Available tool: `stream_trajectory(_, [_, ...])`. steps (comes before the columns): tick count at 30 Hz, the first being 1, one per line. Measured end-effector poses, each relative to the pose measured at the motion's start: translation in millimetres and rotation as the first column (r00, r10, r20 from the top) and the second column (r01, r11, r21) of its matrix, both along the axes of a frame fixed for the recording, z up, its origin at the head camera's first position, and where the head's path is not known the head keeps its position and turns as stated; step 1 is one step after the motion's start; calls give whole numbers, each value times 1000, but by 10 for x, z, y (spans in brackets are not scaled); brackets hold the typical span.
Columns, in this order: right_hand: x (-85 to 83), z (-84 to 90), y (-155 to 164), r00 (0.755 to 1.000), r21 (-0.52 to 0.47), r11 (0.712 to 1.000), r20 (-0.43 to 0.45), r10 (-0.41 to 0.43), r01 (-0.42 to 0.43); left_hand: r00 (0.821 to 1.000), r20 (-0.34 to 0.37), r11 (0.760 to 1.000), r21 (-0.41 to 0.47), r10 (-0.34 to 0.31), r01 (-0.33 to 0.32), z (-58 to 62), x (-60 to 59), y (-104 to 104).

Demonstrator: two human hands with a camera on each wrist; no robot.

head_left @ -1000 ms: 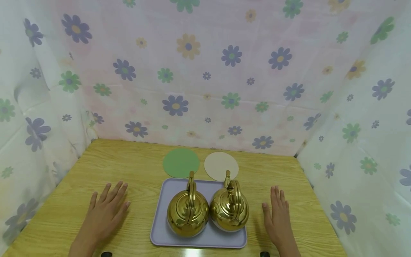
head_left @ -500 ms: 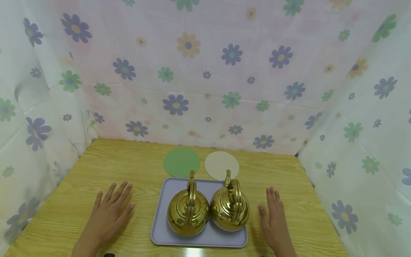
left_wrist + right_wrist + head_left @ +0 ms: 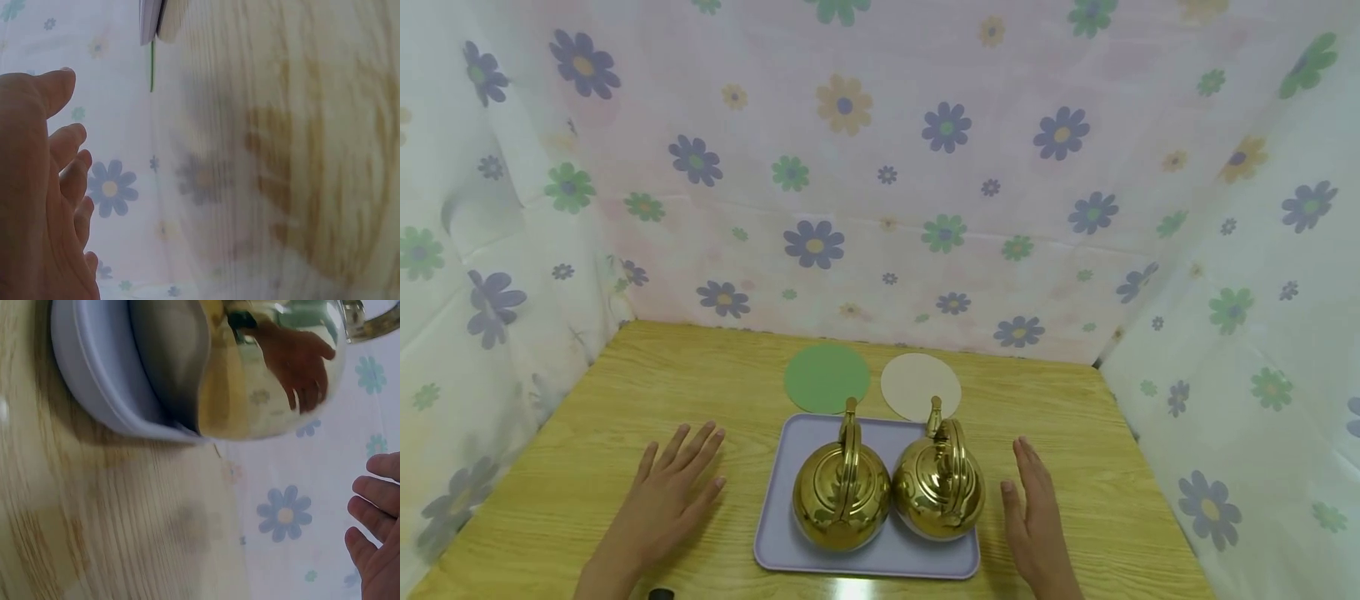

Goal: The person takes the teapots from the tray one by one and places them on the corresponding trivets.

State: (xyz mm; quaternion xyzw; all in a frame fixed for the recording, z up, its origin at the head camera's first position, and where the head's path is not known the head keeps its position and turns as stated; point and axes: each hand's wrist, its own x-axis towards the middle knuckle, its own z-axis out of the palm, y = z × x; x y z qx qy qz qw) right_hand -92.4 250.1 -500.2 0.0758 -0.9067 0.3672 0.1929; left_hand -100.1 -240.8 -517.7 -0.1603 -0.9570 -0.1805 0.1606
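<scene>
Two shiny gold teapots stand side by side on a pale purple tray (image 3: pixel 775 533). The left teapot (image 3: pixel 823 508) and the right teapot (image 3: pixel 925 500) each have a spout toward the far side and a handle arching over the lid. To the left of the tray is my left hand (image 3: pixel 658 504), palm down with fingers spread, touching neither tray nor teapot. My right hand (image 3: pixel 1036 525) is just right of the tray, fingers extended and thumb apart, holding nothing. In the right wrist view, the right teapot's gold side (image 3: pixel 275 381) mirrors a hand.
Beyond the tray lie a green round mat (image 3: pixel 826 377) and a cream round mat (image 3: pixel 920 385). The wood-grain table (image 3: pixel 625 400) is enclosed by flower-printed cloth (image 3: pixel 880 150) at the back and both sides. A small black object (image 3: pixel 661 594) shows at the bottom edge.
Both hands have moved inward toward the tray, the left one rightward and the right one leftward. The teapots, tray and mats stay in place.
</scene>
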Motion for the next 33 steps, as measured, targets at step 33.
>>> stream_trajectory(33, [57, 237, -435, 964, 13, 990, -227, 138, -138, 998, -32, 998, -36, -56, 55, -48, -87, 305])
